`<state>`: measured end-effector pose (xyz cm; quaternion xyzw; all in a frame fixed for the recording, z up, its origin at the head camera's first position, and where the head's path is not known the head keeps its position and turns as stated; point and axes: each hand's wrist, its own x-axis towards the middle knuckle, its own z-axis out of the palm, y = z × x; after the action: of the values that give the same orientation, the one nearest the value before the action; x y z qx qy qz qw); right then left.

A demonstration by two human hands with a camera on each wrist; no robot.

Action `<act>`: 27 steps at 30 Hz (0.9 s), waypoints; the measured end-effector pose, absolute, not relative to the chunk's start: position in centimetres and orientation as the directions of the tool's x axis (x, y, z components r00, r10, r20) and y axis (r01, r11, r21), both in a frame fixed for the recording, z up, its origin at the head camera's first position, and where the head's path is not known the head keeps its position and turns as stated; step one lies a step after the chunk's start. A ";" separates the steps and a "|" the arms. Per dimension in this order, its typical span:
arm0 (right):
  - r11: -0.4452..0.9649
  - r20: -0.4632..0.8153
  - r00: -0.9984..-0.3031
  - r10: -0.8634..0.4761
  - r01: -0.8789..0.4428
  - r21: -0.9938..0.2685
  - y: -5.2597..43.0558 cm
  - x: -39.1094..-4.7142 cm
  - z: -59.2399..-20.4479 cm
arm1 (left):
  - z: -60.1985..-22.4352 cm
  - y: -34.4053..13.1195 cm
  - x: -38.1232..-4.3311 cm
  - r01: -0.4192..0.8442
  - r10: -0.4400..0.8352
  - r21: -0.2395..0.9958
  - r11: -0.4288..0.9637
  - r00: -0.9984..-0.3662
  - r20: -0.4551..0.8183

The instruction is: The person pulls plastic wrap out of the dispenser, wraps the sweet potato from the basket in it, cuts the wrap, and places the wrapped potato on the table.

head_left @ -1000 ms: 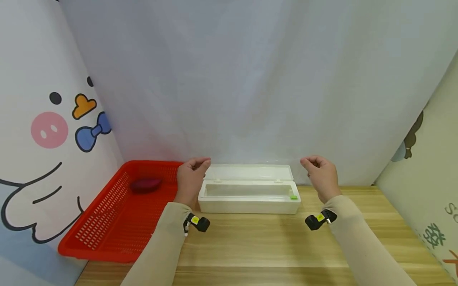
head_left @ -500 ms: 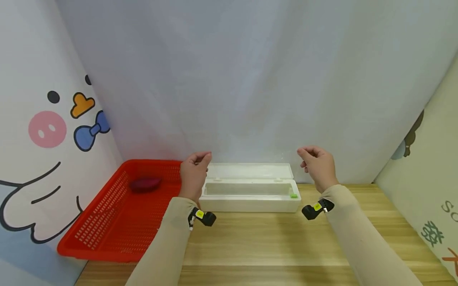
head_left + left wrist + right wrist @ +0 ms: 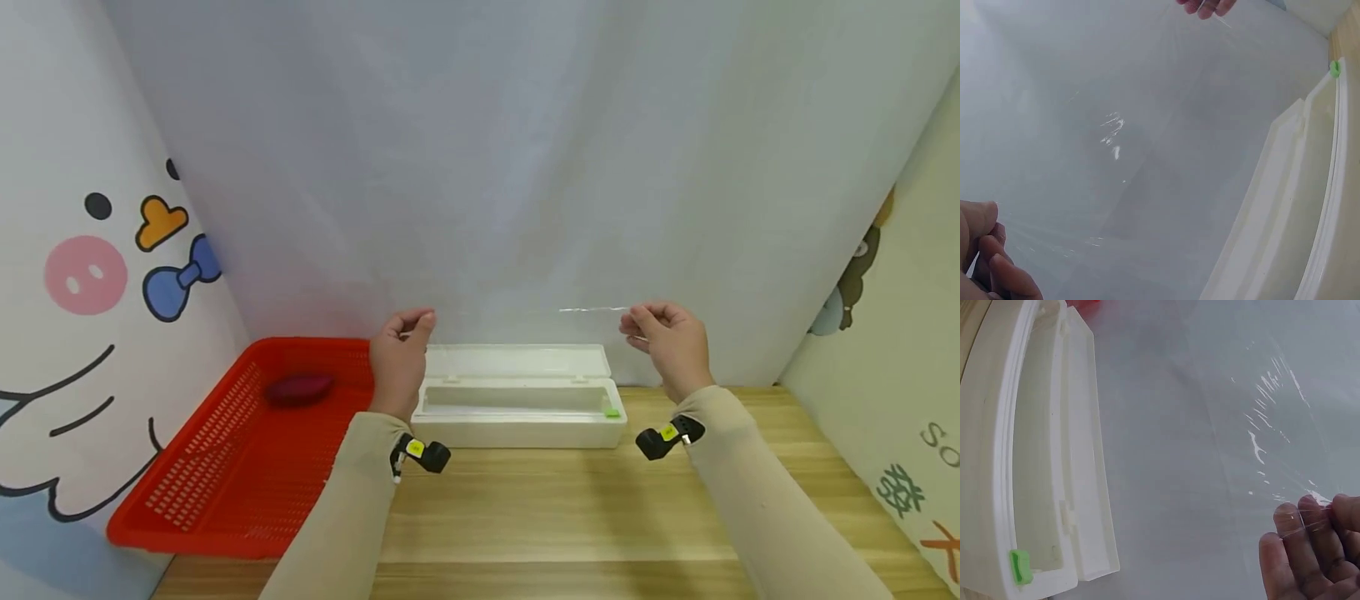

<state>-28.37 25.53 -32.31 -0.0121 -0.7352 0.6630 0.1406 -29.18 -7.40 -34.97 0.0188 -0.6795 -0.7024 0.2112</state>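
Note:
Between my two hands stretches a sheet of clear cling film, nearly invisible except for glints and creases. My left hand pinches one corner between thumb and fingers, and my right hand pinches the other. In the head view its top edge shows as a bright line beside the right fingertips. Below and between the hands stands a long white cling film dispenser box with its lid tipped back. A green slide cutter sits at the right end of its front rim.
A red perforated basket stands on the left of the wooden table, partly behind the left forearm. Inside lies a dark purple, elongated thing. A pale curtain hangs at the back, with printed panels on both sides.
Both hands have risen a little, still pinching the film. Its upper edge now shows more clearly near the right hand. Box and basket stay in place while the head view shifts slightly.

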 end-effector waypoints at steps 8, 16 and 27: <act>0.204 0.174 -0.972 0.159 -0.141 -0.969 26.0 -28.7 -32.0 | -34.5 -7.5 -29.0 0.269 -0.338 0.957 0.112 -0.895 0.291; 0.044 0.179 -0.974 0.139 -0.174 -0.984 26.1 -28.9 -31.8 | -34.4 -7.7 -29.1 0.253 -0.325 0.965 0.068 -0.909 0.261; 0.031 0.234 -0.957 0.173 -0.232 -0.972 25.4 -29.3 -31.0 | -33.5 -8.6 -28.6 0.247 -0.322 0.958 0.143 -0.904 0.281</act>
<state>-29.27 25.39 -31.02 0.0209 -0.7032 0.6956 0.1456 -28.60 -8.60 -33.55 0.0259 -0.7241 -0.6539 0.2176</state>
